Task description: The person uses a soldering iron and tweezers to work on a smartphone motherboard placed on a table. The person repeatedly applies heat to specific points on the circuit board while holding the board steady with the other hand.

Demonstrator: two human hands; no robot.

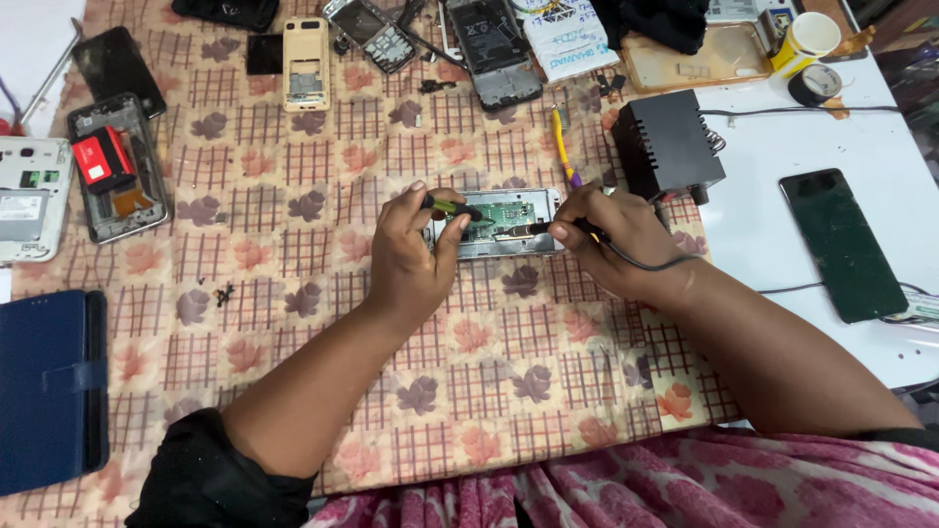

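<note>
Over a checked bench cloth (293,323), our left hand (411,254) pinches tweezers (452,207) on an opened phone (504,223); our right hand (616,240) grips a soldering iron (562,228).

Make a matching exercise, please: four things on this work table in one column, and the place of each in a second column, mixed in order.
Things:
1. opened phone
2. black box
3. blue case
4. dark phone

Places:
A. on the bare white table, right
B. between the left hand and right hand
C. at the left edge
D. just beyond the right hand

Pairs: 1-B, 2-D, 3-C, 4-A
</note>
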